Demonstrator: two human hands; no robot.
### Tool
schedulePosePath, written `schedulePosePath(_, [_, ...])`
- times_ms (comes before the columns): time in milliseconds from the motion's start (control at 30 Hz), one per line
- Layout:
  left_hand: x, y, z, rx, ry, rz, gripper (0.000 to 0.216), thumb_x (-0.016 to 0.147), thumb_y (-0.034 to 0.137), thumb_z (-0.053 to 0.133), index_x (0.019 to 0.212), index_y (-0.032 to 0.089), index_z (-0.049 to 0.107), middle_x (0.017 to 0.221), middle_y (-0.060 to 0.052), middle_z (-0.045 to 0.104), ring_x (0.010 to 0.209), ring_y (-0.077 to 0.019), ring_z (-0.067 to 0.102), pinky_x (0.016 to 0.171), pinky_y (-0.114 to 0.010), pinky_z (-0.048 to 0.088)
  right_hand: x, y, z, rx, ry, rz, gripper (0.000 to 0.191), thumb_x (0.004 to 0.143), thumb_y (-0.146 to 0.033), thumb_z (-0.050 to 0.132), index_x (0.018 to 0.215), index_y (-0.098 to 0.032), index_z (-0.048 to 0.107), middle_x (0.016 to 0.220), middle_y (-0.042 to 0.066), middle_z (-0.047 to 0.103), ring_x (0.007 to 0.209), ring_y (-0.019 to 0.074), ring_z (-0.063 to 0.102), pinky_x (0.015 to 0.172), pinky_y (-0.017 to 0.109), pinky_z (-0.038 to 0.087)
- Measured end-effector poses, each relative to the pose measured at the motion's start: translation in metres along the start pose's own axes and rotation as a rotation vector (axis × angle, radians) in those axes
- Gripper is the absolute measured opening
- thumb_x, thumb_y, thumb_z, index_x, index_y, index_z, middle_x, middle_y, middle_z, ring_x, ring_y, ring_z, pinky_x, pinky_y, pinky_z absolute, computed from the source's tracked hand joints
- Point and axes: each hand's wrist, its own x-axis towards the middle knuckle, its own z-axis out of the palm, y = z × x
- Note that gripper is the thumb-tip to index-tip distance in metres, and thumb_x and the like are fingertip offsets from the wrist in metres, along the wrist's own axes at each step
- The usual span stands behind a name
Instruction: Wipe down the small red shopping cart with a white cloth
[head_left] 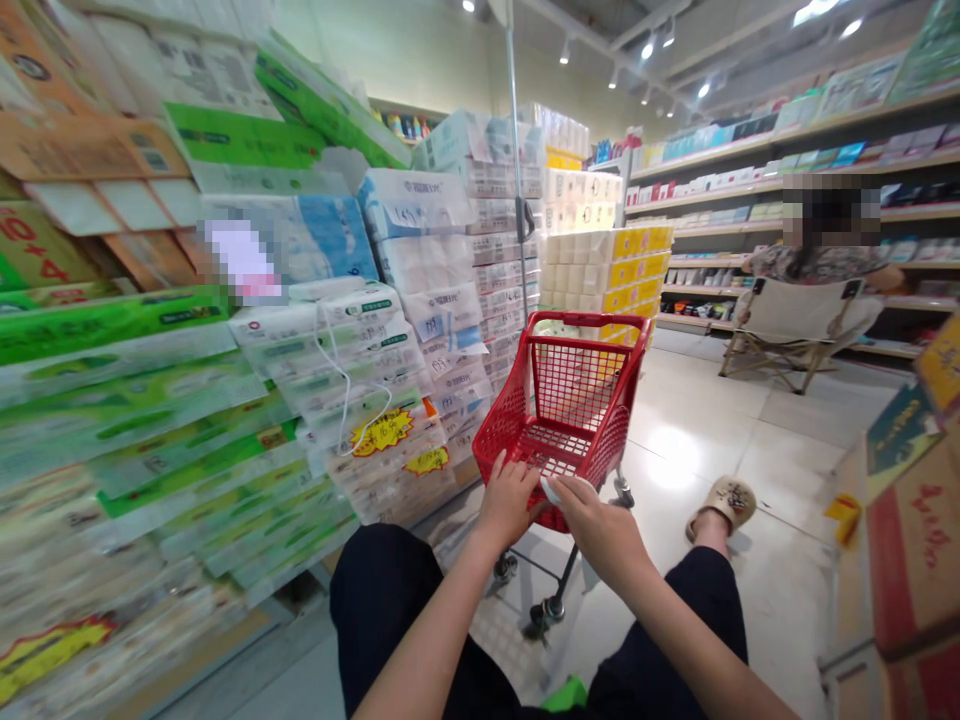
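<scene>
A red plastic shopping cart point(581, 375) stands on casters in front of my knees. At its near rim, my left hand point(512, 500) lies with its fingers stretched forward over the edge. Close beside it, my right hand point(598, 522) has its fingers together over a small white piece point(553, 488) that looks like a cloth or wipe, pressed at the same rim. Most of the white piece is hidden under the fingers, so its exact kind cannot be told.
Stacked tissue packs point(420, 290) line the left side. Beyond the cart stand yellow-and-white paper packs point(607, 270). A person point(814, 250) sits in a folding chair point(799, 315) facing the shelves point(705, 225). Cardboard boxes point(911, 540) border the right. My clog point(724, 508) rests on the tiled floor.
</scene>
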Motion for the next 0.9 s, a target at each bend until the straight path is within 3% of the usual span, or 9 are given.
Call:
schedulePosePath(67, [-0.001, -0.001, -0.004, -0.045, -0.023, 0.032, 0.026, 0.088, 0.042, 0.063, 0.106, 0.023, 0.057, 0.099, -0.003, 0.061, 0.102, -0.0216, 0.057, 0.118, -0.049, 0.024, -0.006, 0.011, -0.003, 0.039, 0.007, 0.024, 0.043, 0.099, -0.026, 0.039, 0.139, -0.034, 0.050, 0.137, 0.002, 0.058, 0.085, 0.0126, 0.068, 0.054, 0.020, 0.051])
schedulePosePath(133, [-0.001, -0.005, -0.009, -0.101, -0.052, 0.086, 0.029, 0.089, 0.038, 0.062, 0.114, 0.024, 0.055, 0.105, -0.002, 0.062, 0.106, -0.0199, 0.057, 0.117, -0.045, 0.026, -0.011, 0.023, -0.004, 0.067, 0.020, 0.035, 0.042, 0.099, -0.030, 0.041, 0.140, -0.038, 0.049, 0.137, -0.001, 0.058, 0.086, 0.0129, 0.067, 0.060, 0.023, 0.054])
schedulePosePath(233, [-0.001, -0.016, -0.016, -0.139, -0.073, 0.133, 0.035, 0.090, 0.033, 0.061, 0.124, 0.026, 0.051, 0.119, -0.002, 0.060, 0.116, -0.0178, 0.053, 0.117, -0.041, 0.028, -0.016, 0.041, -0.002, 0.091, 0.071, 0.010, 0.043, 0.099, -0.030, 0.043, 0.140, -0.039, 0.049, 0.135, -0.002, 0.060, 0.104, 0.0177, 0.063, 0.080, 0.030, 0.056])
schedulePosePath(333, [-0.001, -0.023, -0.016, -0.077, -0.059, 0.080, 0.029, 0.089, 0.033, 0.063, 0.117, 0.026, 0.055, 0.118, -0.002, 0.059, 0.118, -0.0190, 0.051, 0.119, -0.045, 0.022, -0.019, 0.055, 0.003, 0.117, 0.114, -0.028, 0.044, 0.098, -0.027, 0.041, 0.140, -0.038, 0.050, 0.133, -0.001, 0.061, 0.118, 0.0207, 0.056, 0.097, 0.040, 0.051])
schedulePosePath(400, [0.000, -0.020, -0.013, -0.026, -0.060, 0.044, 0.025, 0.089, 0.034, 0.063, 0.112, 0.026, 0.057, 0.109, -0.001, 0.060, 0.111, -0.0195, 0.054, 0.119, -0.048, 0.020, -0.022, 0.061, 0.005, 0.145, 0.103, -0.013, 0.045, 0.098, -0.025, 0.039, 0.141, -0.037, 0.049, 0.134, -0.001, 0.060, 0.114, 0.0182, 0.058, 0.093, 0.035, 0.053])
schedulePosePath(467, [0.001, -0.013, -0.007, 0.012, -0.060, 0.026, 0.023, 0.089, 0.035, 0.063, 0.110, 0.026, 0.058, 0.104, -0.001, 0.060, 0.105, -0.0198, 0.055, 0.118, -0.050, 0.020, -0.026, 0.065, 0.004, 0.145, 0.068, 0.040, 0.046, 0.099, -0.026, 0.038, 0.143, -0.037, 0.046, 0.136, -0.001, 0.059, 0.106, 0.0160, 0.061, 0.079, 0.027, 0.057])
schedulePosePath(600, [0.004, 0.006, 0.001, 0.041, -0.054, 0.031, 0.024, 0.089, 0.038, 0.062, 0.108, 0.025, 0.058, 0.108, -0.003, 0.059, 0.104, -0.0212, 0.054, 0.114, -0.051, 0.023, -0.031, 0.063, 0.000, 0.040, 0.030, 0.138, 0.044, 0.097, -0.028, 0.041, 0.140, -0.037, 0.049, 0.134, 0.001, 0.060, 0.097, 0.0177, 0.063, 0.060, 0.024, 0.056])
schedulePosePath(800, [0.010, 0.029, 0.006, 0.049, -0.066, 0.027, 0.021, 0.091, 0.036, 0.058, 0.109, 0.026, 0.056, 0.108, -0.004, 0.060, 0.101, -0.0229, 0.053, 0.103, -0.047, 0.033, -0.020, 0.030, 0.010, -0.060, 0.028, 0.072, 0.051, 0.090, -0.011, 0.042, 0.139, -0.021, 0.052, 0.136, 0.010, 0.059, 0.092, 0.0168, 0.068, 0.070, 0.025, 0.058])
schedulePosePath(900, [0.011, 0.033, 0.006, 0.041, -0.068, 0.014, 0.025, 0.090, 0.032, 0.059, 0.113, 0.024, 0.054, 0.108, -0.005, 0.060, 0.098, -0.0235, 0.054, 0.094, -0.043, 0.038, -0.016, 0.020, 0.015, -0.041, 0.039, 0.052, 0.051, 0.090, -0.011, 0.043, 0.139, -0.021, 0.052, 0.138, 0.010, 0.058, 0.093, 0.0167, 0.069, 0.070, 0.025, 0.059])
